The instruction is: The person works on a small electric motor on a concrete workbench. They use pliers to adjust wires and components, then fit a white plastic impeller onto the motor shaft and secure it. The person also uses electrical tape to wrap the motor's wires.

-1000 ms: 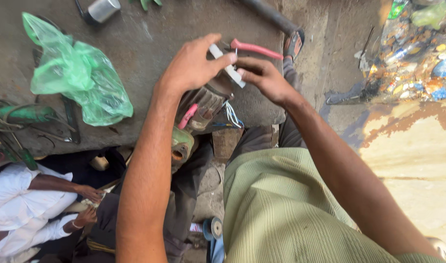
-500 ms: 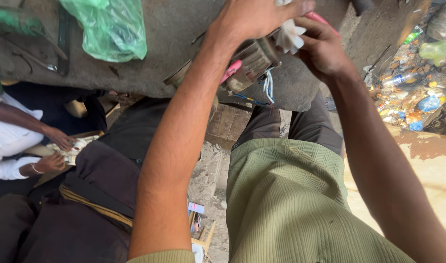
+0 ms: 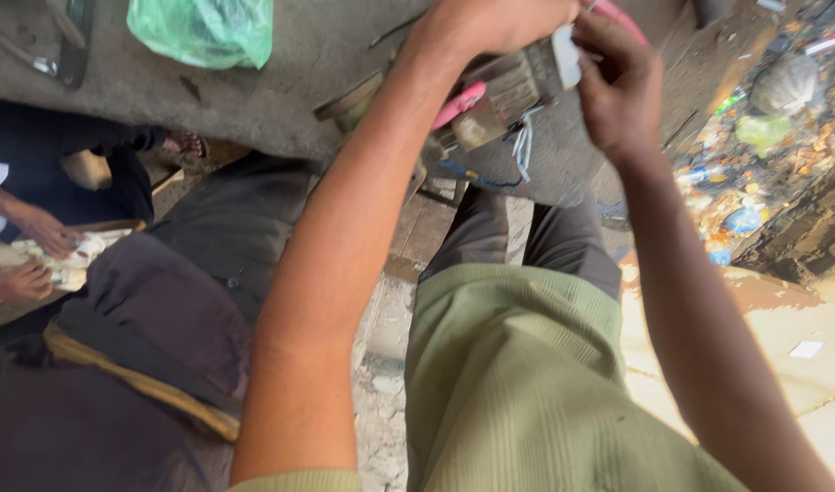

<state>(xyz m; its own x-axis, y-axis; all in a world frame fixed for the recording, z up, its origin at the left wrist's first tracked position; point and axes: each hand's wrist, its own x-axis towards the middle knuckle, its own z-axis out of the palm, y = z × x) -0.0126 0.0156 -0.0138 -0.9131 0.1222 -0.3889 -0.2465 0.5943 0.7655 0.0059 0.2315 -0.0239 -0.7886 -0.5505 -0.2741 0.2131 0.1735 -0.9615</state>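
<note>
**Both hands on a grimy little device, top of frame**

The left hand [image 3: 490, 23] is clenched around a worn boxy metal device [image 3: 499, 96] with a pink part and loose blue-white wires. The right hand [image 3: 618, 87] pinches a white piece [image 3: 566, 55] at its far end. Behind it is a rough grey concrete surface [image 3: 281, 87] with a crinkly green plastic bag [image 3: 203, 29] on the left. Litter [image 3: 764, 137] lies far right, and another person's hands [image 3: 35, 255] are at near left.
</note>
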